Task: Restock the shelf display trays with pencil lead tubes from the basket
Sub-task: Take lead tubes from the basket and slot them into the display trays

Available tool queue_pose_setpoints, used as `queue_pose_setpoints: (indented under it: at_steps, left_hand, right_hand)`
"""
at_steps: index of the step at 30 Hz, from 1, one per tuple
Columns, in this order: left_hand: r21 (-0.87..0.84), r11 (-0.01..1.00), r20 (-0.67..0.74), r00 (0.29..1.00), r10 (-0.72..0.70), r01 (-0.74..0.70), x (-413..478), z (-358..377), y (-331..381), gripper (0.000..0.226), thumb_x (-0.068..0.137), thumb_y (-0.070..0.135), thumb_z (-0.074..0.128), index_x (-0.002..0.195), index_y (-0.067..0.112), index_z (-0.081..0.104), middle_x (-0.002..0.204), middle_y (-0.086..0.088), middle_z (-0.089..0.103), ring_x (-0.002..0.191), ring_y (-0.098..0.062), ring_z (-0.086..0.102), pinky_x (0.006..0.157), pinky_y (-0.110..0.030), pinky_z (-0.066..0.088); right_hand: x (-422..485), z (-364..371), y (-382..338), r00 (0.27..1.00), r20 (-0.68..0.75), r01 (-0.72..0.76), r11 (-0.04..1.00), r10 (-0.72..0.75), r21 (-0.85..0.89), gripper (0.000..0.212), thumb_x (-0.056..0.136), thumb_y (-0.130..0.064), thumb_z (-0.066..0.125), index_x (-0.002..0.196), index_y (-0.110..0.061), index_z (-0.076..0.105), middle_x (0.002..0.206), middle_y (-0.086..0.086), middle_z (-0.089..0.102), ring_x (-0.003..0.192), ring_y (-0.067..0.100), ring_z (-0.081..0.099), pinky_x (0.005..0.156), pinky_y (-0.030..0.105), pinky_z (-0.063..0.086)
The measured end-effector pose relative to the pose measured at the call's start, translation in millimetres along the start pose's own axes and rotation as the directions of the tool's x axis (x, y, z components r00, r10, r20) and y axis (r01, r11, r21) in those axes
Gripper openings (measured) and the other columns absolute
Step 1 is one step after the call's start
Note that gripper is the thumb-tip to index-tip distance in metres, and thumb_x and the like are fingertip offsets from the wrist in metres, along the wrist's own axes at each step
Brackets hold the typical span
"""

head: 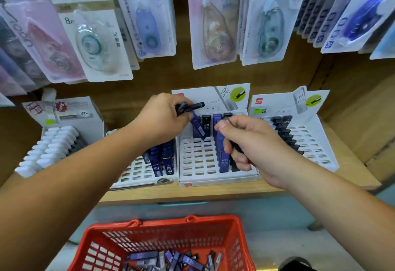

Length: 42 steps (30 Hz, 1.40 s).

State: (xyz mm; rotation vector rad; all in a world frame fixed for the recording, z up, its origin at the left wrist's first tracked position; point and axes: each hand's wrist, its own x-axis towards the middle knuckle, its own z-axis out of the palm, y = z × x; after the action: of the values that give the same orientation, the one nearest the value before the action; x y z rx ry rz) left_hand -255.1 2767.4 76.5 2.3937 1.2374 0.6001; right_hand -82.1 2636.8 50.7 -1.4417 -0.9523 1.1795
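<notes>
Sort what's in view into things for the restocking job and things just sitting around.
Job: left hand and right hand, each holding lead tubes; middle display tray; red basket; loose tubes in it.
Not the job: hanging correction tape packs; box of white items far left.

Bright red basket (162,222) down low, lattice-walled, blue and black tubes (181,259) jumbled inside. Above, white trays (198,163) gridded with slots, navy tubes (223,163) beside black tubes (206,125), lime-green circles on header cards (239,94), tan wooden shelf (192,193).

Basket (166,225) cut off by bottom edge, tubes (193,106) in left hand (160,116) half hidden, perhaps 2
</notes>
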Motion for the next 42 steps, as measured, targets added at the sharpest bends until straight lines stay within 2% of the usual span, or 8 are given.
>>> queue_pose_setpoints:
  at_steps: [5,9,14,23,31,35,39,42]
  left_hand:
    - [0.176,0.983,0.101,0.995,0.027,-0.044,3.1,2.7,-7.6,0.027,0.093,0.047,0.072,0.104,0.022,0.073,0.094,0.003,0.07,0.083,-0.017,0.065,0.074,-0.038,0.059]
    - [0.23,0.967,0.047,0.993,0.105,-0.113,6.5,14.7,-14.5,0.028,0.095,0.046,0.069,0.092,0.018,0.072,0.079,0.001,0.068,0.072,-0.018,0.062,0.064,-0.035,0.053]
    - [0.152,0.985,0.007,0.997,0.076,-0.076,10.7,25.2,-15.2,0.026,0.096,0.043,0.07,0.094,0.017,0.071,0.081,0.001,0.067,0.072,-0.015,0.06,0.061,-0.032,0.048]
    - [0.225,0.955,0.18,0.971,0.155,-0.194,24.1,13.5,-21.6,0.021,0.095,0.031,0.073,0.088,0.012,0.07,0.077,-0.003,0.065,0.073,-0.025,0.059,0.061,-0.033,0.045]
    - [0.237,0.946,0.218,0.961,0.17,-0.22,31.0,25.7,-5.9,0.026,0.094,0.03,0.074,0.088,0.005,0.069,0.079,-0.011,0.066,0.074,-0.029,0.06,0.06,-0.034,0.045]
    - [0.274,0.937,0.246,0.958,0.15,-0.217,31.3,13.3,-14.1,0.019,0.095,0.032,0.073,0.092,0.013,0.072,0.084,-0.004,0.068,0.08,-0.024,0.062,0.068,-0.036,0.053]
    - [0.215,0.972,0.16,0.985,0.058,-0.092,27.7,22.4,-15.3,0.02,0.095,0.034,0.072,0.085,0.018,0.067,0.079,-0.001,0.064,0.073,-0.02,0.061,0.058,-0.031,0.044]
    - [0.272,0.922,0.242,0.947,0.213,-0.277,28.1,29.1,-13.0,0.012,0.095,0.029,0.071,0.091,0.019,0.067,0.085,0.001,0.066,0.079,-0.022,0.062,0.067,-0.035,0.05]
  right_hand:
    - [3.1,1.1,1.0,0.997,0.07,-0.017,0.999,0.015,0.028,0.022,0.107,-0.008,0.045,0.114,-0.013,0.065,0.085,0.011,0.07,0.054,0.022,0.048,0.049,0.033,0.041]
    - [-2.1,-2.1,2.0,0.999,0.051,0.008,1.0,-0.007,-0.016,0.025,0.106,-0.003,0.047,0.116,-0.013,0.068,0.096,0.014,0.077,0.06,0.027,0.062,0.055,0.038,0.051]
    - [-5.2,-11.6,2.3,1.0,-0.017,0.015,0.999,-0.014,0.044,0.02,0.105,-0.004,0.052,0.111,-0.016,0.067,0.091,0.011,0.078,0.049,0.026,0.057,0.046,0.033,0.05]
    - [-3.9,-15.7,4.7,0.991,-0.103,0.084,0.996,-0.087,-0.035,0.014,0.09,-0.026,0.079,0.094,-0.013,0.078,0.065,0.01,0.069,0.043,0.02,0.049,0.043,0.027,0.042]
    - [0.3,-13.5,6.5,0.955,-0.261,0.146,0.989,-0.143,-0.005,0.014,0.102,-0.021,0.064,0.095,-0.027,0.075,0.054,-0.006,0.051,0.048,0.014,0.041,0.046,0.029,0.038]
    - [-4.0,-14.3,4.1,0.955,-0.219,0.198,0.98,-0.2,-0.034,0.009,0.101,-0.016,0.066,0.098,-0.022,0.072,0.056,-0.001,0.058,0.044,0.015,0.045,0.044,0.027,0.038]
    - [-5.5,-14.0,0.0,0.976,-0.136,0.175,0.984,-0.169,0.026,0.01,0.097,-0.008,0.069,0.106,-0.011,0.071,0.075,0.014,0.075,0.061,0.025,0.069,0.056,0.032,0.055]
    - [-4.9,-10.2,1.5,0.986,-0.072,0.153,0.988,-0.15,0.033,0.016,0.101,-0.001,0.06,0.112,-0.009,0.067,0.084,0.014,0.078,0.072,0.025,0.075,0.065,0.032,0.059]
